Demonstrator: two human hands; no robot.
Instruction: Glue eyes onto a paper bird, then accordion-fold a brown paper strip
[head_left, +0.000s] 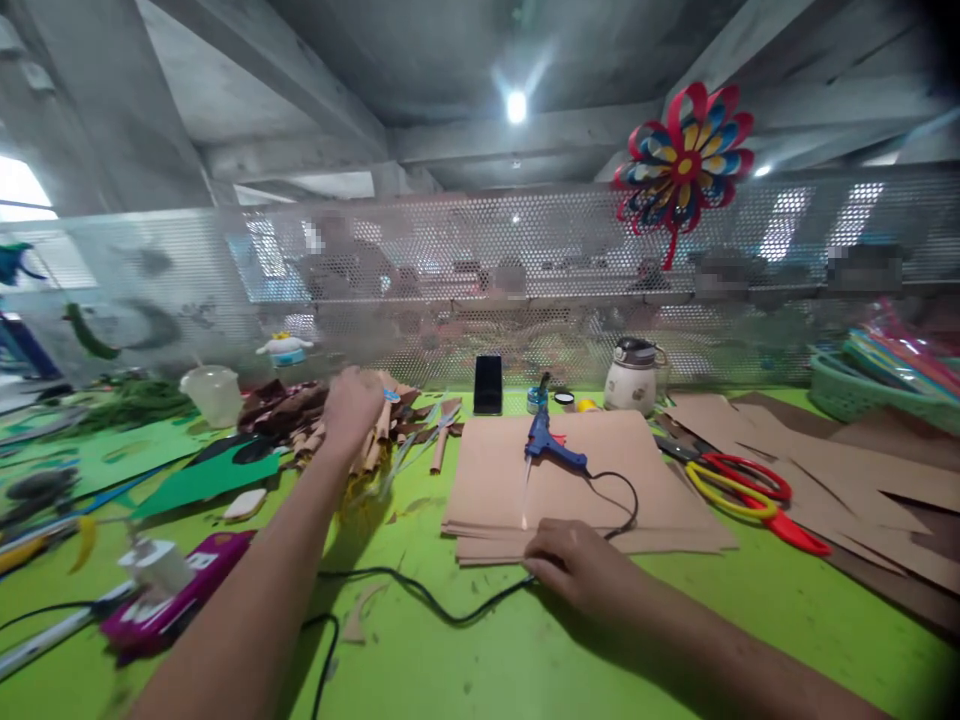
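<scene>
My left hand (351, 408) reaches far forward over a heap of brown rolled paper pieces (375, 435), its fingers curled down into the heap; what they grip is hidden. My right hand (574, 562) rests at the near edge of a stack of brown card sheets (637, 500), fingers bent on the edge. A blue glue gun (547, 448) stands on the stack, its black cord (450, 608) trailing over the green table towards me.
Red and yellow scissors (750, 492) lie on more brown card at right. A black phone (488, 384) and a white pot (632, 377) stand by the perforated screen. A magenta power strip (176, 590), green paper and a plastic cup (214, 395) are at left. A green basket (862, 395) sits far right.
</scene>
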